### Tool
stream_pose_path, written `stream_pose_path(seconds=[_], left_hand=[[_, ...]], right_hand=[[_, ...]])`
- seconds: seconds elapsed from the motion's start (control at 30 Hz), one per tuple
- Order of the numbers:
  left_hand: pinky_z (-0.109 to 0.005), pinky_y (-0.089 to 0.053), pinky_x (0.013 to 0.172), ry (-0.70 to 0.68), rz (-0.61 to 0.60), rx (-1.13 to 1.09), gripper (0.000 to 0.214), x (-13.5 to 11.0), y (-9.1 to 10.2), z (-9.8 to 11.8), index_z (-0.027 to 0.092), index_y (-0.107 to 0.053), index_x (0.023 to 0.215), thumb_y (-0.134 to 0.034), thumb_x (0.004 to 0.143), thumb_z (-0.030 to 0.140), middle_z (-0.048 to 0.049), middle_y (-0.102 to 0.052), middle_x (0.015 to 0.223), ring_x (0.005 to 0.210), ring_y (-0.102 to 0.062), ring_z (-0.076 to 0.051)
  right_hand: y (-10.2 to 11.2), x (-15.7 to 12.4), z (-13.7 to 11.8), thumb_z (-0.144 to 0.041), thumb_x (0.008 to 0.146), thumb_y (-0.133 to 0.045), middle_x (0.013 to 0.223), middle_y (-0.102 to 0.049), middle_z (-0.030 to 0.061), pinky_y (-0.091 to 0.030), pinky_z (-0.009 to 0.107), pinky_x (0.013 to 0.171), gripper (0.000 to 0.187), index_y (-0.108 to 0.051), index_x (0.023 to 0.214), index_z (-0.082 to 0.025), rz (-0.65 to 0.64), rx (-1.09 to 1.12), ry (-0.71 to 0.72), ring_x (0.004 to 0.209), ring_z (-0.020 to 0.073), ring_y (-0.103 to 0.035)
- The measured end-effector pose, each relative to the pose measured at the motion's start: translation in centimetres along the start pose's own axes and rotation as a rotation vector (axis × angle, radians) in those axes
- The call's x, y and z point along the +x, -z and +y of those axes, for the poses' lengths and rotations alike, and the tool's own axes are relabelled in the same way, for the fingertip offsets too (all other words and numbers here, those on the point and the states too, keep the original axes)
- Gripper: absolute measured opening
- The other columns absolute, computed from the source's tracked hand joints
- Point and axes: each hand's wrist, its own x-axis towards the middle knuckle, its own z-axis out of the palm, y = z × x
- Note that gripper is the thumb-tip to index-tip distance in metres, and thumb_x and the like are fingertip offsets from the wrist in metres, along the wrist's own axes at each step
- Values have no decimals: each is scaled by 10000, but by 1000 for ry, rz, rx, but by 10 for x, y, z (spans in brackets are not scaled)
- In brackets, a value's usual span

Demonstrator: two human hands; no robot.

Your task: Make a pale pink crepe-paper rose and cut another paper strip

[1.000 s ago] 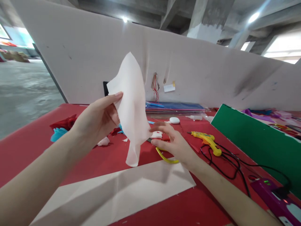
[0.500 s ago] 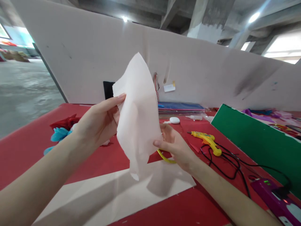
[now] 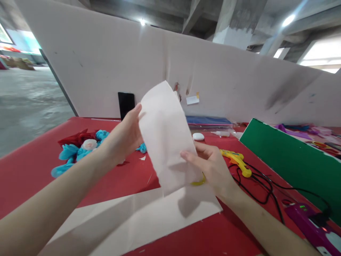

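A pale pinkish-white sheet of thin paper is raised above the table, stretched between my two hands. My left hand pinches its upper left edge, thumb in front and the other fingers behind. At the lower right edge, my right hand grips it with the thumb on the near face. A curved yellow piece shows under the right hand; the paper and fingers hide the rest of it. Beneath, a long white sheet lies flat on the red tabletop and catches the shadows.
Blue, red and white crumpled flowers lie at left. A black phone leans on the white partition. At right are a yellow hot glue gun with black cord, a green board and a purple power strip.
The paper has gone from a rippled, drooping shape to a flatter, smoother one, tilted with its lower end to the right. My right hand has shifted right and my left slightly.
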Motion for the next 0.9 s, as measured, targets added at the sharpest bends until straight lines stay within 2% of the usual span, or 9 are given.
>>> stream_pose_path(seconds=[0.07, 0.13, 0.23, 0.33, 0.57, 0.7, 0.9], left_hand=[[-386, -505, 909, 38, -97, 29, 612, 4, -1, -11, 127, -658, 1031, -410, 830, 649, -100, -768, 921, 1045, -659, -293], [-413, -499, 917, 83, -196, 74, 621, 4, -4, -22, 134, -699, 952, -498, 751, 686, -118, -762, 959, 1048, -653, -320], [-379, -466, 962, 114, -269, 176, 368, -4, -9, -31, 195, -734, 930, -679, 721, 493, -64, -752, 1035, 1066, -642, -295], [-340, -467, 942, 121, -262, 258, 227, -12, -11, -32, 241, -746, 932, -694, 746, 361, -11, -755, 1021, 1024, -655, -267], [-284, -502, 820, 99, -188, 289, 104, -11, -11, -29, 227, -758, 736, -673, 744, 287, 8, -755, 760, 830, -679, -215], [-260, -513, 760, 93, -178, 257, 134, -11, -11, -27, 226, -730, 594, -686, 717, 253, 13, -695, 585, 730, -669, -192], [-247, -517, 744, 111, -192, 204, 161, -12, -9, -26, 223, -698, 529, -710, 689, 235, 20, -596, 430, 715, -675, -197]], right_hand=[[5, 2, -3, -310, 676, -759, 706, -696, 0, -473, 269, 623, 128, -720, 710, -193, 87, -35, 45, 670, 144, -611], [10, 4, -5, -307, 684, -757, 695, -683, -8, -457, 265, 630, 126, -725, 730, -194, 154, -59, 88, 685, 144, -598], [16, 8, -5, -305, 691, -751, 690, -670, -13, -448, 265, 643, 127, -720, 744, -193, 212, -74, 129, 707, 147, -590], [18, 11, -5, -292, 682, -749, 701, -670, -7, -442, 266, 634, 122, -693, 698, -184, 238, -72, 141, 699, 147, -582], [18, 12, -6, -307, 673, -736, 715, -659, 2, -459, 297, 649, 151, -652, 692, -182, 228, -27, 122, 677, 157, -581], [16, 10, -10, -307, 661, -739, 736, -672, 7, -461, 298, 652, 153, -658, 703, -185, 218, -1, 96, 671, 156, -585], [15, 8, -14, -309, 671, -726, 708, -672, 2, -443, 280, 615, 140, -654, 695, -192, 188, 19, 48, 656, 154, -582]])
